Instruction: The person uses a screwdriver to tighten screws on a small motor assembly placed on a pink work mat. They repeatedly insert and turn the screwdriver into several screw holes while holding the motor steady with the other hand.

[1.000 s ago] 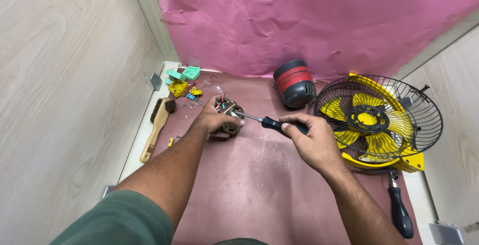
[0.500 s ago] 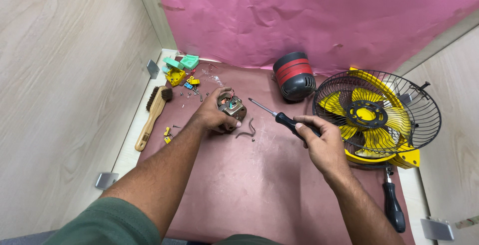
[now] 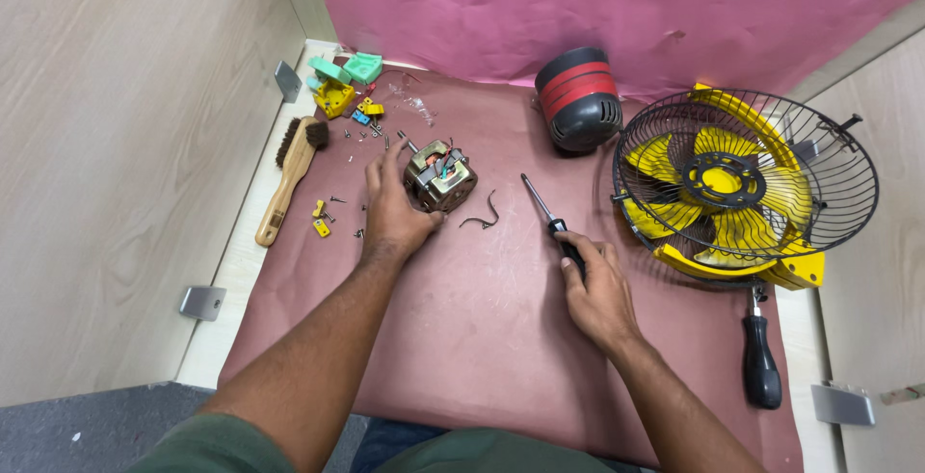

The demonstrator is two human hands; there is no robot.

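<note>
Right hand (image 3: 599, 285): nearest; clenched round the black handle of a slim steel-shafted screwdriver (image 3: 549, 217), tip pointing up and away.
Left hand (image 3: 393, 208): beyond and left of that grip; grasping the near-left side of a small bare electric motor core of brass-coloured metal with copper windings (image 3: 439, 176), which rests on the maroon paper mat (image 3: 482, 338).
Bent wire clips (image 3: 482, 217): loose on the mat between the two grips.
Loose screws (image 3: 339, 205): scattered just left of the left hand.
Black-and-red motor housing (image 3: 578, 97): beyond the screwdriver tip, off the motor.
Progress: by appearance the motor is out and stripped; the yellow caged fan (image 3: 732, 184) remains assembled.
</note>
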